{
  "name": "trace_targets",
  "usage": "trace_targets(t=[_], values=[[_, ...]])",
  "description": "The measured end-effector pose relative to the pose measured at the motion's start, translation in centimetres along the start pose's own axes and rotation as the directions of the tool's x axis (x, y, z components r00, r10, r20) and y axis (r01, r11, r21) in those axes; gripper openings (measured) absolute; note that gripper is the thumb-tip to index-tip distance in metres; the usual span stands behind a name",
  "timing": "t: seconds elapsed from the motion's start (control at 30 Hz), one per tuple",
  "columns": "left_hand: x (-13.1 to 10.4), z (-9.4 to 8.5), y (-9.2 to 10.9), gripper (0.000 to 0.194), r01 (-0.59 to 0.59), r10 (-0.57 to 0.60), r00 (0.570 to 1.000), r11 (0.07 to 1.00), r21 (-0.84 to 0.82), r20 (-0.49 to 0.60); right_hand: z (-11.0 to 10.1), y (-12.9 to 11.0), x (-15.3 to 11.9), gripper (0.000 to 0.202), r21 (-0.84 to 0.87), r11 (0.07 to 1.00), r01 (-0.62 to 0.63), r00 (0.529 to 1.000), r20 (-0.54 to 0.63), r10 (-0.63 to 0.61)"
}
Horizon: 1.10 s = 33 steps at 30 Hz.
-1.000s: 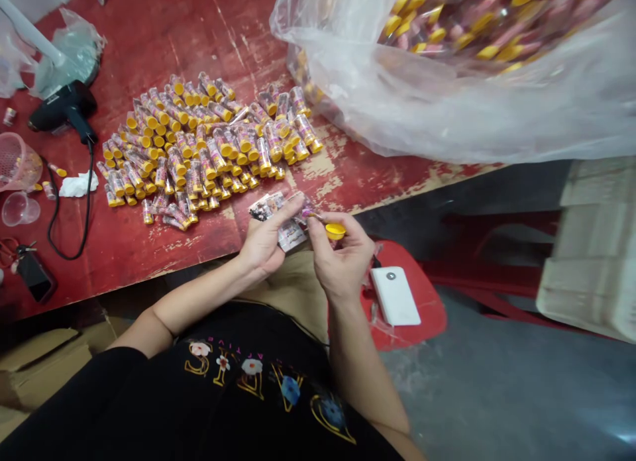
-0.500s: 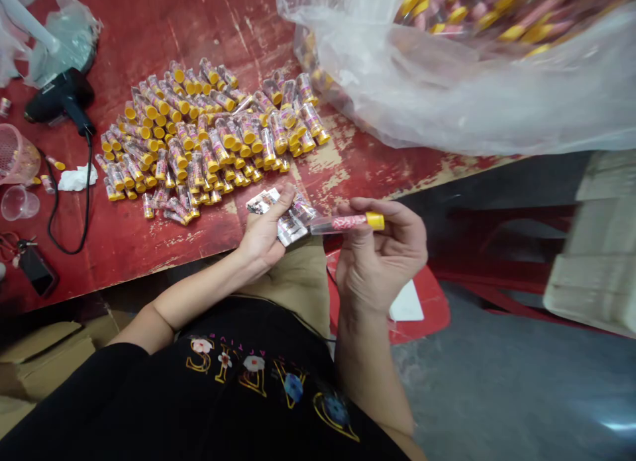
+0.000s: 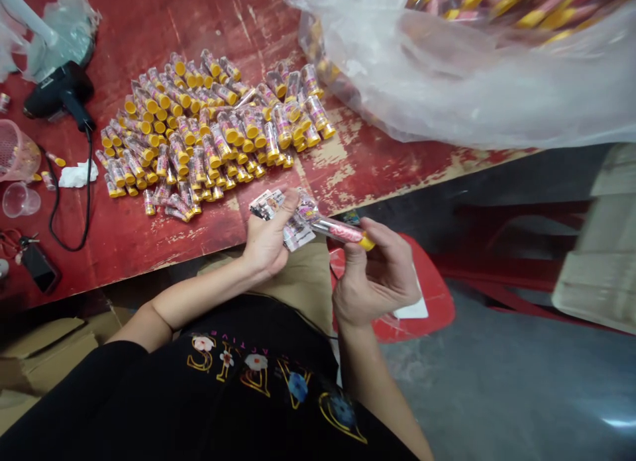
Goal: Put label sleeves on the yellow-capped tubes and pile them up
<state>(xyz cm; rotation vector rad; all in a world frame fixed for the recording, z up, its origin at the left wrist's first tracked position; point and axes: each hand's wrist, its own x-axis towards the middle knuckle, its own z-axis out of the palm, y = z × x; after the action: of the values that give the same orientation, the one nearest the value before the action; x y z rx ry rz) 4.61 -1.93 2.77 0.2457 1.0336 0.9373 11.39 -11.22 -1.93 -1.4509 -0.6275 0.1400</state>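
Observation:
My left hand (image 3: 268, 239) pinches a small stack of printed plastic sleeves (image 3: 298, 228) under its thumb, just off the table's front edge. Between the thumb and fingers of my right hand (image 3: 372, 275) is a clear tube (image 3: 342, 230) with pink contents, held by its yellow cap (image 3: 366, 241). The tube points left, its clear end at the sleeves; whether it is inside one I cannot tell. Beyond my hands, many yellow-capped tubes in printed sleeves (image 3: 213, 140) lie piled on the red table (image 3: 199, 14).
A large plastic bag (image 3: 447, 97) of tubes rests at the table's right. On the left are a black heat gun (image 3: 64, 93), its cord, a pink basket (image 3: 17, 151), a clear cup (image 3: 20, 201), tissue (image 3: 78, 175) and keys. A red stool (image 3: 432, 302) stands beside my right hand.
My right hand has moved slightly down and left, and the tube's clear end now meets the sleeves, with its capped end tilted lower. My left hand still holds the sleeves.

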Motion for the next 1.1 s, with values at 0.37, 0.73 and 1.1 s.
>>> trace_targets(t=[0.37, 0.73, 1.1], values=[[0.8, -0.6, -1.1, 0.029, -0.011, 0.011, 1.000, 1.000, -0.002, 0.004, 0.3, 0.3, 1.8, 0.017, -0.041, 0.981, -0.189, 0.908, 0.373, 0.191], [2.2, -0.1, 1.1, 0.018, -0.081, 0.076, 0.993, 0.995, -0.058, -0.086, 0.1, 0.2, 1.6, 0.028, 0.316, 0.855, -0.412, 0.890, 0.340, 0.304], [0.9, -0.8, -0.5, 0.018, 0.052, -0.053, 0.998, 0.998, -0.044, -0.015, 1.1, 0.4, 1.3, 0.020, 0.199, 0.975, -0.094, 0.995, 0.052, 0.085]])
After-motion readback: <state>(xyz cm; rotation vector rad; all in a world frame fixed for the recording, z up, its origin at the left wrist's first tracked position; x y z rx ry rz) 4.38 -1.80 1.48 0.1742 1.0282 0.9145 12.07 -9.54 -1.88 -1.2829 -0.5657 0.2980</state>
